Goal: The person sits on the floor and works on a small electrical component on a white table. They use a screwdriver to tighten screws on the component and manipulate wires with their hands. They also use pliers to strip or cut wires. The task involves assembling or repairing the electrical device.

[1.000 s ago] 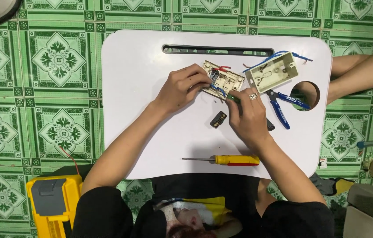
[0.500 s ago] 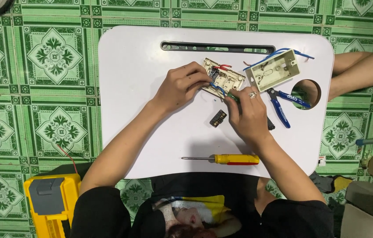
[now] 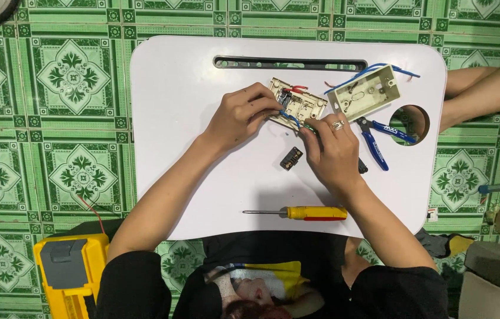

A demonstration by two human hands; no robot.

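A white lap table (image 3: 191,88) with rounded corners lies on a green patterned tile floor (image 3: 55,88), with a long dark slot (image 3: 290,63) near its far edge and a round hole (image 3: 410,123) at its right side. At the lower left of the floor sits a yellow and grey case (image 3: 69,272). Near the middle of the table's far half rests a cream switch plate (image 3: 298,106) turned back-side up, its wiring exposed, with a red wire at its top and a blue wire along its near edge. The left hand (image 3: 241,118) comes in from the left and pinches the plate's left edge with curled fingers. The right hand (image 3: 332,150), a ring on one finger, lies just below and right of the plate, closed around a dark-handled tool whose tip meets the plate's lower right corner. Just right of the plate stands a cream wall box (image 3: 365,93), open side up, with blue wires trailing from it. Blue-handled pliers (image 3: 377,142) lie beside the right hand. A yellow-handled screwdriver (image 3: 303,212) lies near the table's front edge, well apart from both hands. A small black part (image 3: 291,158) sits between the hands
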